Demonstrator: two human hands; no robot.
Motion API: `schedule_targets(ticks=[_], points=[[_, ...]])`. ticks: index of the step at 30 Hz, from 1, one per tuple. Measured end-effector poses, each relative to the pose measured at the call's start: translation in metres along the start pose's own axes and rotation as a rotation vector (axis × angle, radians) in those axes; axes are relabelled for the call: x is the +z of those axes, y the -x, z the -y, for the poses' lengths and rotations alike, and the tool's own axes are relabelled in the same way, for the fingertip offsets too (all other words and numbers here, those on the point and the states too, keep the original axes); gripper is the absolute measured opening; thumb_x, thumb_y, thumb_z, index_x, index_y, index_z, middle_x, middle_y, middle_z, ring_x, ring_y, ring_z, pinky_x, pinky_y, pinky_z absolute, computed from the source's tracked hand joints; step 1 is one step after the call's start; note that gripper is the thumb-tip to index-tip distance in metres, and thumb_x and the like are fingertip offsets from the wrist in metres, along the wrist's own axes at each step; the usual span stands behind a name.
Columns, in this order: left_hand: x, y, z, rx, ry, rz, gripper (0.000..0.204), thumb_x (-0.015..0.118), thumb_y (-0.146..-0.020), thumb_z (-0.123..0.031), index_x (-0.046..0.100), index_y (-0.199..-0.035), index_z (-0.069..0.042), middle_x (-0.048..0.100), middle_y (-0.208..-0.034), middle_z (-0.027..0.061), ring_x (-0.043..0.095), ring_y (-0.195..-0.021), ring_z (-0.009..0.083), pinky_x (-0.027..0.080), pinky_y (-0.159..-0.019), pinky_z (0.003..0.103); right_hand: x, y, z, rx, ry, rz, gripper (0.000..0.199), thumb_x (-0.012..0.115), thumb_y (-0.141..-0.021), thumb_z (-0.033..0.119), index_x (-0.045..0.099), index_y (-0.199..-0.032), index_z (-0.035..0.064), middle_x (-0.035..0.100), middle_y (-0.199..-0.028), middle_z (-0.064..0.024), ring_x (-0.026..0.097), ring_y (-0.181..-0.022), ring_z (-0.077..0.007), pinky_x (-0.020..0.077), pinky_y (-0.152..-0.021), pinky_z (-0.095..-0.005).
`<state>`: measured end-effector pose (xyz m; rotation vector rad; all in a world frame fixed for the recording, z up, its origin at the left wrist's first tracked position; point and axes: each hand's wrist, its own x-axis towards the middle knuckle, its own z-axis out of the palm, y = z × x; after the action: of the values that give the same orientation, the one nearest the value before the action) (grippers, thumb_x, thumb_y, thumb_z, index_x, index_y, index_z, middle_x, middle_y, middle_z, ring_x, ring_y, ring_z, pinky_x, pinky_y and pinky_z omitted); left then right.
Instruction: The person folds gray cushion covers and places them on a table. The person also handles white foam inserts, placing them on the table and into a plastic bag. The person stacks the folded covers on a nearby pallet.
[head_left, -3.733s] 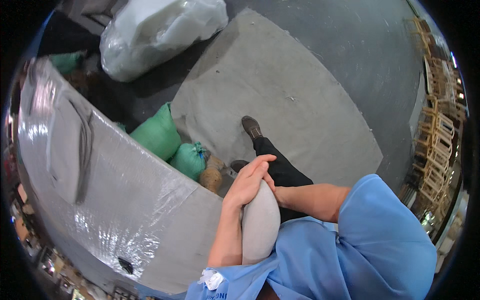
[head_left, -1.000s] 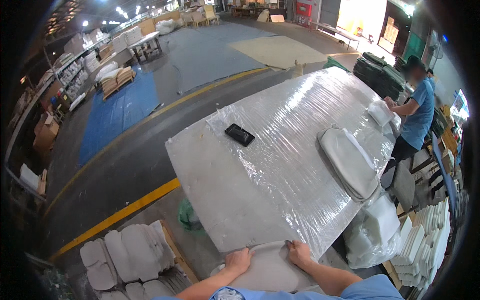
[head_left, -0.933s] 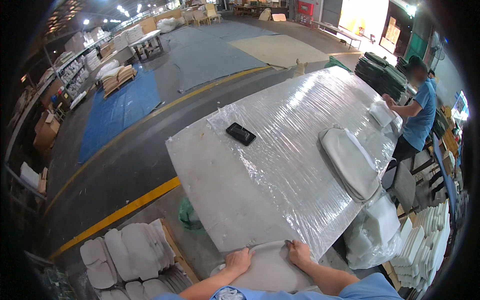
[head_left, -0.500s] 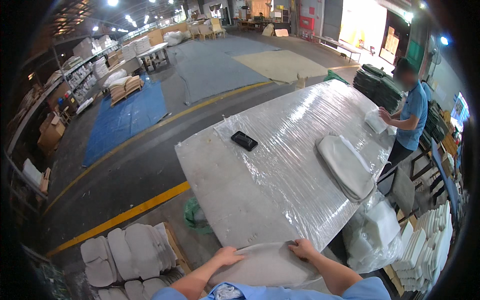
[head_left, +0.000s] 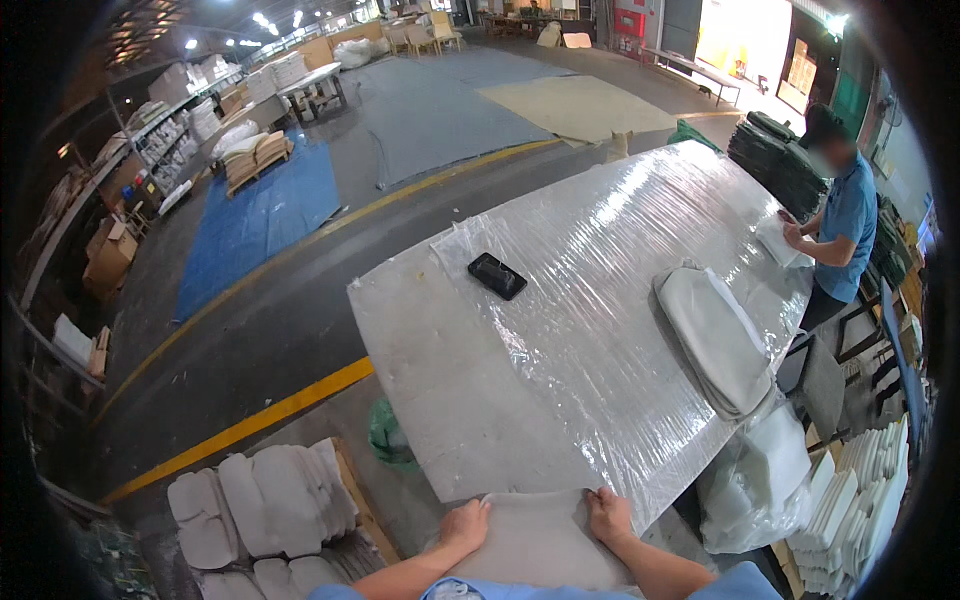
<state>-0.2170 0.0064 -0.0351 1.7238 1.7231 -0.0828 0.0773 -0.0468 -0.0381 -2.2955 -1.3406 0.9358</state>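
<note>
A light grey fabric-covered cushion or cover [head_left: 540, 535] lies between my hands at the near end of the table, its lower part against my body. My left hand [head_left: 464, 522] grips its left far corner, the fingers closed over the edge. On the opposite corner my right hand [head_left: 608, 514] is closed in the same way. A stack of similar grey covers [head_left: 715, 340] rests on the table at the right. Farther left on the plastic-wrapped table [head_left: 590, 300] lies a black phone [head_left: 497, 276].
Grey padded pieces [head_left: 280, 500] are piled on a pallet at the lower left. A clear bag of white foam [head_left: 755, 480] and stacked white pieces [head_left: 850, 500] stand at the right. Across the table a person [head_left: 845, 220] in a blue shirt handles a white piece [head_left: 785, 243].
Both hands have kept hold of the grey cover, and its far edge now looks straighter between them. My view has shifted slightly. The other person still handles the white piece.
</note>
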Motion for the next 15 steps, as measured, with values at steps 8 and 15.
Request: schedule_targets(ticks=[8, 15], points=[[-0.002, 0.004, -0.001, 0.042, 0.048, -0.095, 0.043, 0.048, -0.105, -0.043, 0.068, -0.102, -0.005, 0.073, -0.101, 0.0258, 0.07, -0.099, 0.0464, 0.052, -0.085, 0.058, -0.006, 0.001, 0.007, -0.087, 0.023, -0.014, 0.034, 0.059, -0.099, 0.035, 0.067, -0.099, 0.0026, 0.07, -0.094, -0.0282, 0.066, -0.095, -0.0491, 0.0505, -0.083, -0.0561], [-0.025, -0.014, 0.0, 0.247, -0.003, 0.272, 0.06, 0.063, -0.093, -0.057, 0.07, -0.118, -0.002, 0.073, -0.107, 0.0246, 0.07, -0.099, 0.0413, 0.053, -0.085, 0.051, -0.02, 0.006, 0.003, -0.141, 0.09, 0.018, 0.042, 0.058, -0.1, 0.041, 0.072, -0.109, 0.002, 0.071, -0.103, -0.0275, 0.067, -0.102, -0.0469, 0.0525, -0.089, -0.0516]])
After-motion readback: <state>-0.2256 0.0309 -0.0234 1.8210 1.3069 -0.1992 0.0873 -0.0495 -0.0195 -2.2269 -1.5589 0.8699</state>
